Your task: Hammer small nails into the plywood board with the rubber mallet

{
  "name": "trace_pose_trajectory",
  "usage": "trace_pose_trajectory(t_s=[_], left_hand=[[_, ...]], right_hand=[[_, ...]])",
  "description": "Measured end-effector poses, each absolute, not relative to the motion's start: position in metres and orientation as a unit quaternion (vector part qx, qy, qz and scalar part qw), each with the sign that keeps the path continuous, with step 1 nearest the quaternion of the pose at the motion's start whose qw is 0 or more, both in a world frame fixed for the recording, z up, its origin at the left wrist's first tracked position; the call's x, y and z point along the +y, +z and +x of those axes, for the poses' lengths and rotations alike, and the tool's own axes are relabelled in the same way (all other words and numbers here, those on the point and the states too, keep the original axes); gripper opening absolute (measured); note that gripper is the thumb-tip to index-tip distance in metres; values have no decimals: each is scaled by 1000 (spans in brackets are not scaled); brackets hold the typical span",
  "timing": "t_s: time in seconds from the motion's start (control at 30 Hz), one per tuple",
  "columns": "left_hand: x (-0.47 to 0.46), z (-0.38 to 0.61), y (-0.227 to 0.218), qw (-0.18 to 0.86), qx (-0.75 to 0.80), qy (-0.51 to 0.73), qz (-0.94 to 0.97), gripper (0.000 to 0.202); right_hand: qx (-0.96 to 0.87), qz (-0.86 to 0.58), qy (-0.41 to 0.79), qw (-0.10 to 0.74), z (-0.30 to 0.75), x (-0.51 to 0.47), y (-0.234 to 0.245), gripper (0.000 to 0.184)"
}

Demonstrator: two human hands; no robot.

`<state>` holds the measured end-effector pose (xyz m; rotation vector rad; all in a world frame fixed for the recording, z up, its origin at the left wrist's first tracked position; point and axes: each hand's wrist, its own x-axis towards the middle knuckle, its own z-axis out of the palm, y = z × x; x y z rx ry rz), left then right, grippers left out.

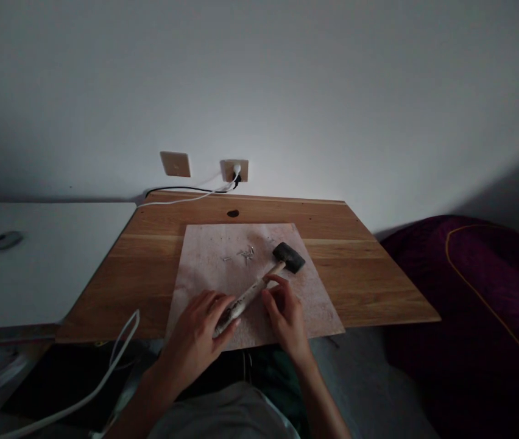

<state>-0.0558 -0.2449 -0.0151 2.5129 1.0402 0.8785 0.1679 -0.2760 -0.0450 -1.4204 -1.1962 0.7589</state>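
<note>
A mallet with a black head (289,256) and a pale wooden handle (254,292) lies slanted over a light board (204,268) on the wooden desk (150,256). My left hand (200,332) is closed around the lower end of the handle. My right hand (284,311) rests beside the handle's middle, fingertips curled and touching it. Several small nails (245,253) lie scattered on the board just beyond the mallet.
A white table (44,256) with a dark ring (4,240) adjoins on the left. Wall sockets (234,170) with black and white cables sit behind the desk. A white cable (117,360) hangs at front left. A dark purple cushion (479,305) lies to the right.
</note>
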Motion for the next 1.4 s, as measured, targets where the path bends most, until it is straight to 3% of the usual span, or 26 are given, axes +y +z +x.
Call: trace_pose_trajectory(t_s=[0.23,0.5,0.87,1.4], left_hand=[[-243,-82,-12,211,346,254,878,59],[-246,-98,-14,190,342,260,883,41],[-235,-104,-24,208,310,264,889,22],[-247,-96,-22,242,361,275,858,23]], right_hand=[[-513,-639,212,532,168,-279,-45,24],[-591,-638,222,441,184,-274,-31,25],[-609,-635,183,439,184,-272,-38,18],[-604,-637,192,438,183,-271,-34,18]])
